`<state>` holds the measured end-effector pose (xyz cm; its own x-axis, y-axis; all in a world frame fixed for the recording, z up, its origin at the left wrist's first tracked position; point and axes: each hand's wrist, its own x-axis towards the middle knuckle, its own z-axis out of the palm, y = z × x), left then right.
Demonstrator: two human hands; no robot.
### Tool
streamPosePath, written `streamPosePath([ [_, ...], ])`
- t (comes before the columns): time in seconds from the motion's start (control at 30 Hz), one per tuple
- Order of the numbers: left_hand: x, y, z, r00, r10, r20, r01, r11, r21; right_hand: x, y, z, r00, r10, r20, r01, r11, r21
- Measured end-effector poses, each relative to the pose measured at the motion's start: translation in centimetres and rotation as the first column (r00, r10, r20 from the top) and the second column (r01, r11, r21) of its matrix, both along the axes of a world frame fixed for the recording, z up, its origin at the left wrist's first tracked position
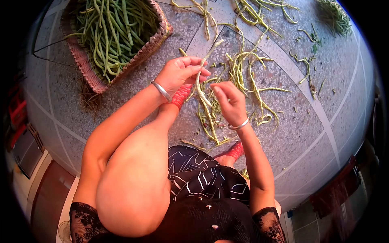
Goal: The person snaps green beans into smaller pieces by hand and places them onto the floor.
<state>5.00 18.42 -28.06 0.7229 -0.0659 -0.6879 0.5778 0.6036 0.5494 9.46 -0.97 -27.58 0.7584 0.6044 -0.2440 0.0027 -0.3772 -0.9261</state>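
Head camera view, and from where I stood I saw a long bean (198, 82) in the left hand (176, 75). The thumb and fingers of that hand were close together, with the bean pinched between them near its middle. One end stuck up past the fingertips, and the other hung down below them. The right hand (231, 104) was just beside the hanging part, with its thumb and first finger bent close to each other. I could not tell if they had a tiny bit between them. More loose beans (238, 75) lay on the floor (296, 133) under and past the fingers. Out beyond the left fingers, on the left side, sat a woven basket (139, 54) full of green beans (111, 32). The long bean looked very light and a bit bendy, and I did not think it was very slippery. It seemed easy to snap or squash, so a soft pinch near the middle looked best, with the other fingertips close to an end.
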Motion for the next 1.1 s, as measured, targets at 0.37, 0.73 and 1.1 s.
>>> streamPosePath([
  [0.37,-0.7,-0.5,1.2,0.992,-0.116,0.044,0.124,0.951,-0.282,2.7,3.0,0.5,0.783,-0.189,-0.593,0.303,0.948,0.098],
  [0.73,-1.2,-0.1,1.7,0.955,-0.298,0.013,0.283,0.894,-0.346,2.5,1.9,-0.2,0.754,-0.188,-0.629,0.341,0.931,0.131],
  [1.1,-1.9,0.5,1.9,0.881,-0.474,0.015,0.465,0.858,-0.218,2.5,0.8,-0.9,0.683,-0.233,-0.693,0.413,0.905,0.102],
])
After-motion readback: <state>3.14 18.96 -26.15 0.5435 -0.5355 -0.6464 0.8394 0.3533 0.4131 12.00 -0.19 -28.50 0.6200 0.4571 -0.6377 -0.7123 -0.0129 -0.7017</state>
